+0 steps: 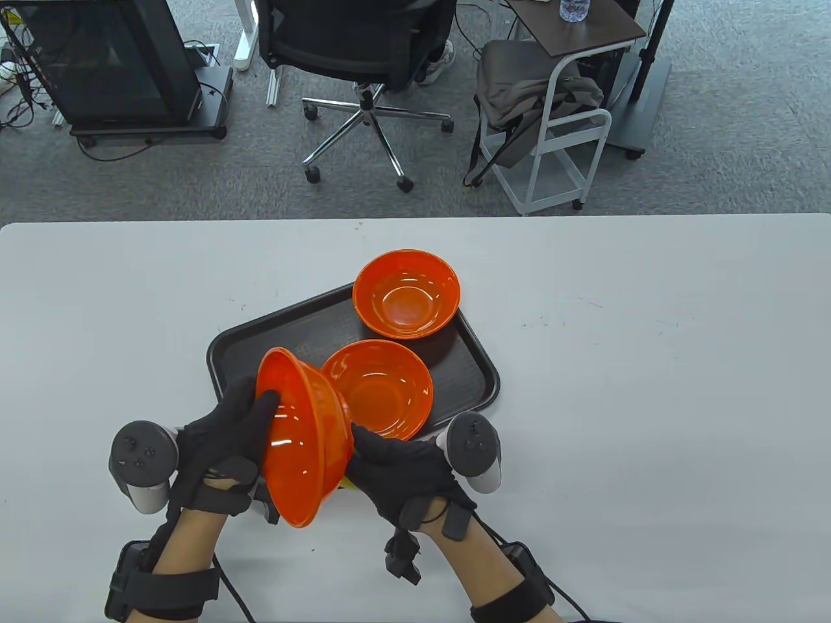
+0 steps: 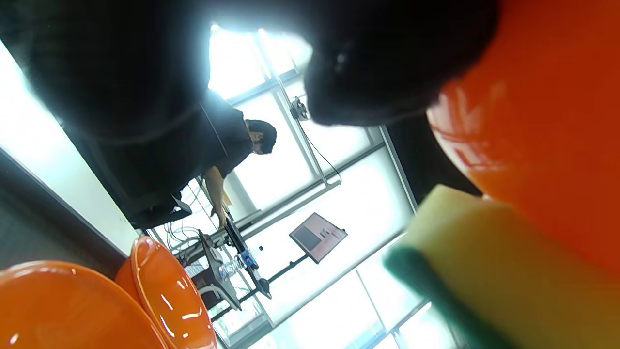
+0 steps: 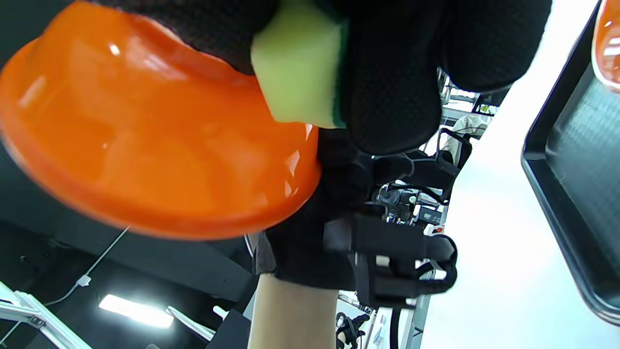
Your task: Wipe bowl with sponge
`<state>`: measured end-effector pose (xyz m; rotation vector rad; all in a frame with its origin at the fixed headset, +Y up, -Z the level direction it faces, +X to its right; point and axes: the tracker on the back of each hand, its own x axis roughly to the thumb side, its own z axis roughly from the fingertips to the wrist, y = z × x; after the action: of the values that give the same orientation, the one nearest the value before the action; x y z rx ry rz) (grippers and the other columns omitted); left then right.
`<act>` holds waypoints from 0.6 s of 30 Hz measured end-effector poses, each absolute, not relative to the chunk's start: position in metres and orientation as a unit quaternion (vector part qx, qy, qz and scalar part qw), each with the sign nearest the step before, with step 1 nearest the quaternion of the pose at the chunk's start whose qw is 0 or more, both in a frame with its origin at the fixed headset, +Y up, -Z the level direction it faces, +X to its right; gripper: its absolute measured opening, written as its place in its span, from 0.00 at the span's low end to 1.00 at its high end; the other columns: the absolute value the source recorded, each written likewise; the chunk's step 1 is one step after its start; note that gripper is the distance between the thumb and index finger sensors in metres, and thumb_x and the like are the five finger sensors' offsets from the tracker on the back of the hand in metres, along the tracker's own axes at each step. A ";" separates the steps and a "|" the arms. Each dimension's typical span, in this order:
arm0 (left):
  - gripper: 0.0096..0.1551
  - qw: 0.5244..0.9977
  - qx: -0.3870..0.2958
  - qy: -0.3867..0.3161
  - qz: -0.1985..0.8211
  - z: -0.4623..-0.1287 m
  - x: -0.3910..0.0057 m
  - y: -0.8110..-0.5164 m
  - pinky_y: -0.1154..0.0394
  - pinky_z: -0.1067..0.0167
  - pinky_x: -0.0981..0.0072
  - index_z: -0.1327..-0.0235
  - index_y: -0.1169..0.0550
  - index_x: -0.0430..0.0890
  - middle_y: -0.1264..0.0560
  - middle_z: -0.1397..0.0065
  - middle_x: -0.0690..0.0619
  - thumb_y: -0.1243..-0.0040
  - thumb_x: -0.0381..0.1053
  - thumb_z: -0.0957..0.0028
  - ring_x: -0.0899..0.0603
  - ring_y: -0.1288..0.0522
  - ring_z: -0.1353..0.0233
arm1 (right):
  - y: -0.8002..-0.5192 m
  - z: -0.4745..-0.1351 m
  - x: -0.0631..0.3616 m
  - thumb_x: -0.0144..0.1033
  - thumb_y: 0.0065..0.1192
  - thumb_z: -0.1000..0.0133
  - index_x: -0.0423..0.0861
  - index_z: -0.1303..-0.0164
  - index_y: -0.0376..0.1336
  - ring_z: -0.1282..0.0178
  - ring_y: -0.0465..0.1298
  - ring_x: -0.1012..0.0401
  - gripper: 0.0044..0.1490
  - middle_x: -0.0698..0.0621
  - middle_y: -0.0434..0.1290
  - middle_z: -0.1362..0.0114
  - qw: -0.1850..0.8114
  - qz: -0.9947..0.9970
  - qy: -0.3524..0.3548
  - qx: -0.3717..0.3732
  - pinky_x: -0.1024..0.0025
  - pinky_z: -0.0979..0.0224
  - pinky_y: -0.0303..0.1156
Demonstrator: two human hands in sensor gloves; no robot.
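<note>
An orange bowl (image 1: pixel 302 438), tilted on edge above the tray's (image 1: pixel 227 344) near-left corner, is gripped by the left hand (image 1: pixel 221 441) while a sponge (image 3: pixel 295 72) (yellow, green-backed) is pressed to it by the right hand (image 1: pixel 406 477).

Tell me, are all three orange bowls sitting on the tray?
No, only two bowls sit on the tray; the left hand holds the third bowl tipped up above the table.

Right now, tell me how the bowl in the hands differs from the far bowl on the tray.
The held bowl is tipped on its side and lifted off the tray; the far bowl sits upright at the tray's far edge. The held bowl is gripped by the left hand, with the right hand pressing a sponge against it; the far bowl is untouched. Both are orange.
</note>
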<state>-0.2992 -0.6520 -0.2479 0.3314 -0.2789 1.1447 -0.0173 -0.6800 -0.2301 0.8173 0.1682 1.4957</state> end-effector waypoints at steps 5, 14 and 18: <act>0.30 0.825 0.178 -0.083 0.530 -0.248 -0.315 -0.651 0.14 0.73 0.61 0.43 0.22 0.41 0.14 0.74 0.58 0.37 0.63 0.46 0.57 0.20 0.89 | -0.676 -0.228 -0.019 0.37 0.60 0.37 0.31 0.31 0.54 0.47 0.82 0.45 0.33 0.30 0.74 0.35 0.653 0.658 0.067 0.370 0.39 0.40 0.72; 0.30 0.836 0.175 -0.044 0.518 -0.249 -0.324 -0.653 0.14 0.73 0.61 0.43 0.22 0.41 0.14 0.74 0.58 0.37 0.62 0.46 0.57 0.20 0.89 | -0.666 -0.229 -0.005 0.38 0.61 0.37 0.32 0.31 0.55 0.47 0.82 0.45 0.32 0.30 0.74 0.35 0.663 0.654 0.012 0.364 0.39 0.40 0.72; 0.30 0.842 0.167 -0.039 0.512 -0.249 -0.324 -0.652 0.14 0.73 0.61 0.43 0.22 0.41 0.14 0.74 0.58 0.37 0.62 0.46 0.57 0.20 0.89 | -0.664 -0.230 0.000 0.38 0.61 0.37 0.33 0.31 0.56 0.46 0.82 0.45 0.32 0.30 0.74 0.35 0.663 0.656 -0.011 0.361 0.39 0.40 0.72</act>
<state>-0.3242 -0.6524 -0.2488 0.3520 -0.0828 1.0820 0.0000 -0.6638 -0.2295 0.8164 -0.0249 1.4827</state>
